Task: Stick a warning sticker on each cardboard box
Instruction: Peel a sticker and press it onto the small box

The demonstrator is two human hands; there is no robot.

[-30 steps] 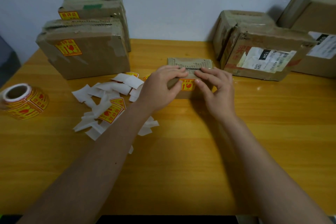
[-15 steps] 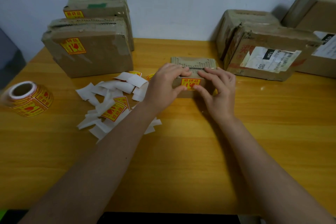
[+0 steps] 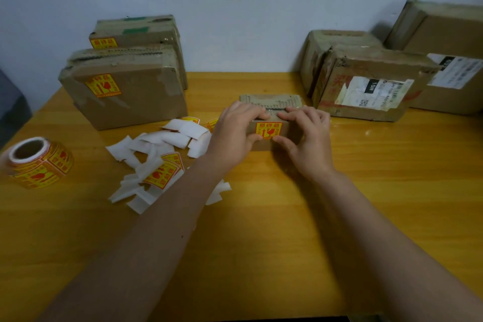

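Both hands, left point(image 3: 236, 133) and right point(image 3: 308, 138), grip the small, ragged cardboard box point(image 3: 271, 106), thumbs seemingly pressing its glossy yellow warning sticker point(image 3: 268, 130).

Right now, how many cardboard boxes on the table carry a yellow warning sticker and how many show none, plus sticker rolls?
Boxes with a warning sticker: 3, the front left box, the box behind it, the small box in both hands
Boxes showing none: 3, on the right
Sticker rolls: 1
Total: 7
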